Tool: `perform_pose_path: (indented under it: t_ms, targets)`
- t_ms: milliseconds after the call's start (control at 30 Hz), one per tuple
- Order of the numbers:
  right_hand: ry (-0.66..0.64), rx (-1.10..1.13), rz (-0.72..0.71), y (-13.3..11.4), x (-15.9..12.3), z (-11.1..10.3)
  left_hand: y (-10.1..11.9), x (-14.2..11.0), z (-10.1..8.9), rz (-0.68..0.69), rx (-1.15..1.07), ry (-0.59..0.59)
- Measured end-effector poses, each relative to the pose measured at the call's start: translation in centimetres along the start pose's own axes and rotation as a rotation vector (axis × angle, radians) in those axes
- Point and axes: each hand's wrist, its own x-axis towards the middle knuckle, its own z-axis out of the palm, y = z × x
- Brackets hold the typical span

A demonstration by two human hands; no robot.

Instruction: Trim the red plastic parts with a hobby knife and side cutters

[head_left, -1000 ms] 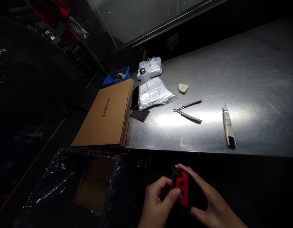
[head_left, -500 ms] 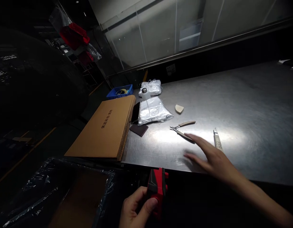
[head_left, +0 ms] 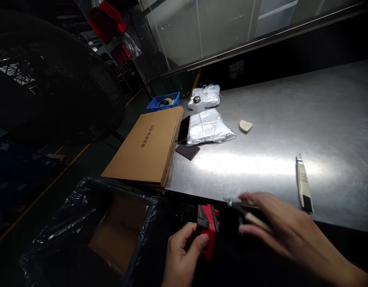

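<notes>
1. Red-and-black moulded plastic part (head_left: 208, 230) is sitting at about six o'clock, just off the near edge of a brushed-steel workbench (head_left: 336, 119), and the person's left hand (head_left: 182, 255) is gripping it.
2. That left hand is pinching the part, with the thumb pressing on its red face and the fingers curling behind it.
3. The part is looking light and stiff, more likely to slip than to bend. Its flat red sides are offering the surest place to take hold.
4. The person's right hand (head_left: 293, 227) is reaching in at about four o'clock, its fingers slightly spread and lying over a pair of beige-handled pliers (head_left: 255, 218).
5. Those pliers are showing steel jaws at the bench edge. I cannot tell whether the fingers are closing on the handles.
6. A cream-and-black utility knife (head_left: 303, 183) is lying at about three o'clock, just beyond the right hand.
7. A flat brown cardboard stack (head_left: 148, 147) is resting at about nine o'clock, and a clear plastic bag (head_left: 208, 127) is lying at about twelve o'clock.
8. A black plastic-wrapped frame (head_left: 88, 227) is sitting at about eight o'clock, below the bench.
</notes>
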Motion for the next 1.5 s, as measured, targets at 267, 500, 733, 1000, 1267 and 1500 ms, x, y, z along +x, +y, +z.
perform_pose_path:
  t_ms: [267, 500, 733, 1000, 1267, 1500]
  targets:
    - [0.040, -0.136, -0.161, -2.3, -3.6, -0.5, 0.7, 0.3, 0.3, 0.057, 0.123, -0.076]
    - [0.067, -0.136, -0.187, -2.5, -3.3, -0.3, 0.9, 0.1, 0.4, 0.077, 0.135, -0.056]
    - [0.054, -0.153, -0.208, -3.0, -2.9, -0.4, 0.5, 0.1, 0.0, 0.087, 0.202, -0.080]
    - [0.093, -0.157, -0.188, -3.4, -2.9, -0.4, 0.2, 0.2, -0.1, 0.091, 0.231, -0.088]
    - [0.012, -0.151, -0.092, -1.9, -4.6, -0.2, 0.1, 0.0, -0.2, 0.065, 0.141, -0.097]
    - [0.082, -0.198, -0.012, -0.4, -1.8, -0.3, -0.4, -0.1, -0.4, 0.122, 0.126, -0.088]
